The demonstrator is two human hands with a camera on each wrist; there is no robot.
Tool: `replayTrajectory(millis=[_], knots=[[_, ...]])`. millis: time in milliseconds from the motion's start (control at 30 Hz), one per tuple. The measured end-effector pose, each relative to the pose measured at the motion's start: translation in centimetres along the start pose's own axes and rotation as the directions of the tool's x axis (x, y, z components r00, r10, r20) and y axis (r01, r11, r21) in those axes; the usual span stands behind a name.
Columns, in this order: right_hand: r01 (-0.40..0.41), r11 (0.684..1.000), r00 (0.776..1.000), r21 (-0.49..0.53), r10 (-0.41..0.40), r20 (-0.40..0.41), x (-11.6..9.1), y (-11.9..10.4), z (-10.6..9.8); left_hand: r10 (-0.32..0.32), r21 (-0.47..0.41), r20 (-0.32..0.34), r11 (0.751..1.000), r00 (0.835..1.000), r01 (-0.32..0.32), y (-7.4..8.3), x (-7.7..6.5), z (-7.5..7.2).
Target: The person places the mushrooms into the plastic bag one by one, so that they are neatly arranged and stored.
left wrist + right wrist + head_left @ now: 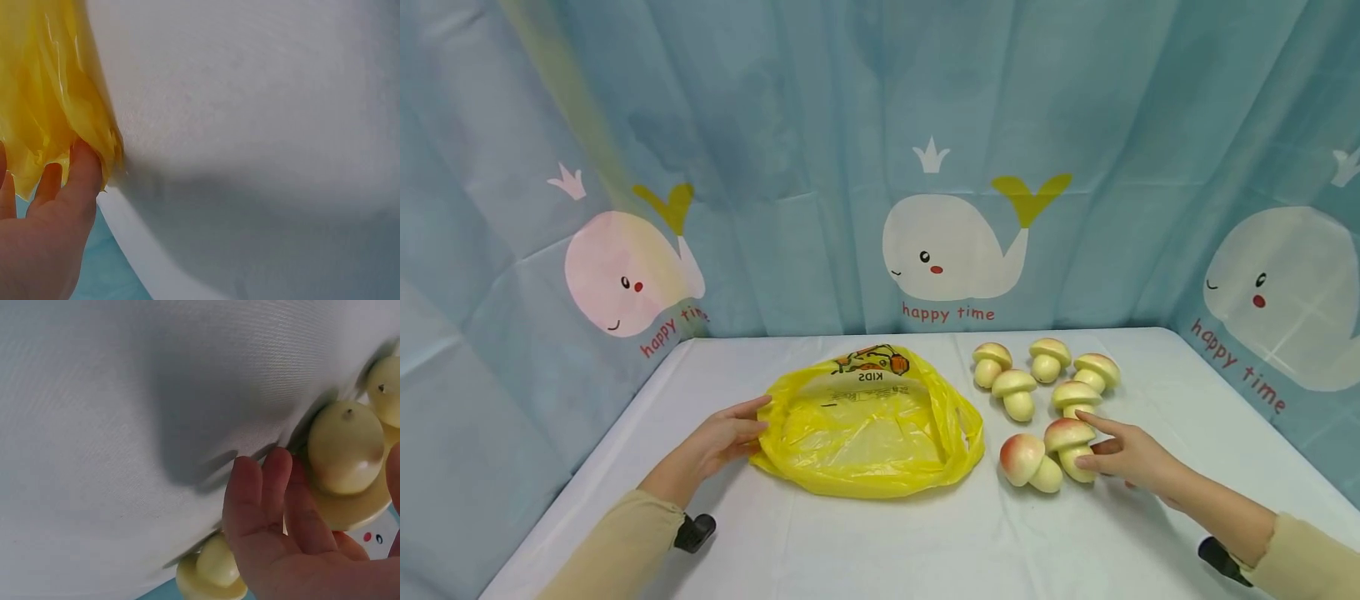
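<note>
At the left edge of a yellow plastic bag (865, 467), my left hand (718, 442) touches the plastic with loosely extended fingers (84, 169). The bag lies with its mouth spread wide and a cartoon print on its far side. My right hand (1131, 454) is at a toy mushroom (1067, 433) with a reddish cap and pale stem. Its index finger reaches by the cap and its thumb is at the stem, the hand spread around it. In the right wrist view the mushroom's round stem (347, 447) shows between thumb and fingers.
Another red-capped mushroom (1022, 460) lies just left of that one. Several more mushrooms (1018, 393) with yellowish caps are grouped behind it. All are on a white-covered table (880, 550), with a blue whale-print curtain (820, 167) along the back and sides.
</note>
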State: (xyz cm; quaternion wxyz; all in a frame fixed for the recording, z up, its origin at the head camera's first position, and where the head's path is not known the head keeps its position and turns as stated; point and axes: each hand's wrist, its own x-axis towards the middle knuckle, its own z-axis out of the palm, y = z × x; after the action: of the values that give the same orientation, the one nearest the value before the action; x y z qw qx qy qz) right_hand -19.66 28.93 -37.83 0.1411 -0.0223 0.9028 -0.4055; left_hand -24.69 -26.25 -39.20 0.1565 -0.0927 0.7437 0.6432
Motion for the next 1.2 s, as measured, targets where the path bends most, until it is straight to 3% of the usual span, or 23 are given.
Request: replayTrajectory(millis=[267,900,1200], knots=[[0.013,0.999,0.999,-0.032,-0.014,-0.041,0.2,0.0,0.3,-0.011,-0.023,-0.006,1.000,1.000,0.011,-0.1,0.2,0.2],[-0.088,0.992,0.996,0.090,0.087,0.015,-0.5,-1.4,-1.3,-0.005,-0.039,-0.013,0.999,1.000,0.005,-0.3,0.0,0.4],[-0.063,0.983,0.998,0.171,0.067,-0.018,-0.5,-2.9,-2.0,-0.002,-0.071,0.015,0.997,1.000,0.003,-0.2,0.2,0.2]])
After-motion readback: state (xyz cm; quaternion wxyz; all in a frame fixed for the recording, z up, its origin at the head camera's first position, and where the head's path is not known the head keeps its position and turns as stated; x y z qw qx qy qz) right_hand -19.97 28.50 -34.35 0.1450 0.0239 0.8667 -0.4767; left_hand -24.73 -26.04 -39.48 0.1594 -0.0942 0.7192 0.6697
